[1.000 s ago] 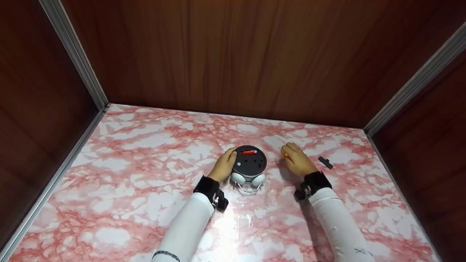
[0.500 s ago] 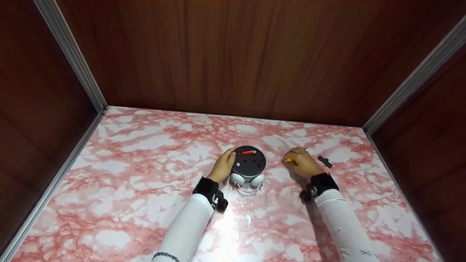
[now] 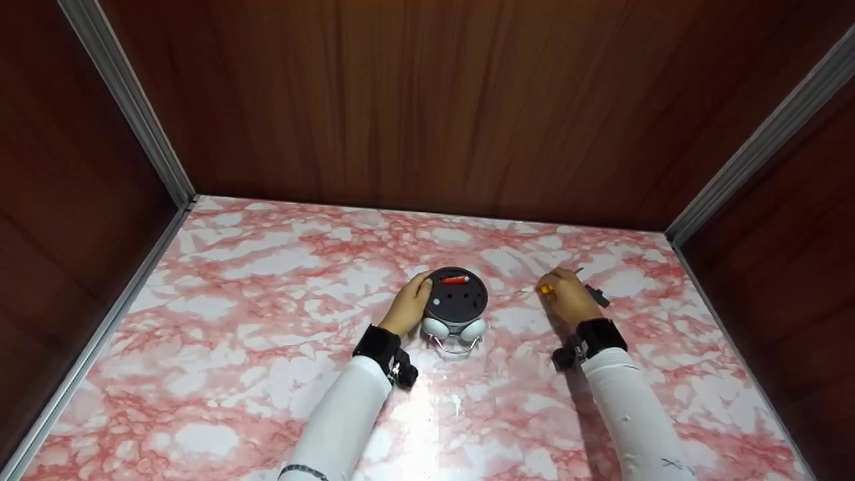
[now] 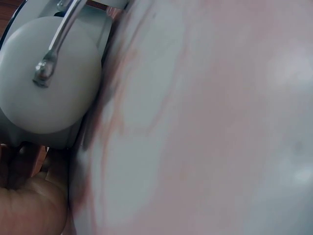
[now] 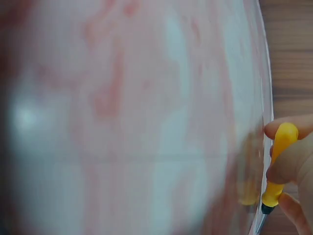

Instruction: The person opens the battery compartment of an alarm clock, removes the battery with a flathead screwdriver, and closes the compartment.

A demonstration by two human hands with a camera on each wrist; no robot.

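Well, from here I see an alarm clock point(image 3: 457, 306) lying on the marbled red-and-white tabletop point(image 3: 280, 321), its black back facing up and a red battery point(image 3: 455, 280) sitting in the slot at the far end. The pale bells point(image 3: 437, 327) and the thin metal handle point(image 3: 456, 351) point toward the person. The left hand point(image 3: 409, 306) grips the clock's left side, thumb at the rim. Over to the right, well apart from the clock, the right hand point(image 3: 568, 298) has its fingers curled round the yellow handle of a screwdriver point(image 5: 282, 144), its shaft poking out on the far side. I can't tell whether that hand rests on the tabletop. A small dark piece point(image 3: 598, 296) lies just beside it, partly hidden by the hand.
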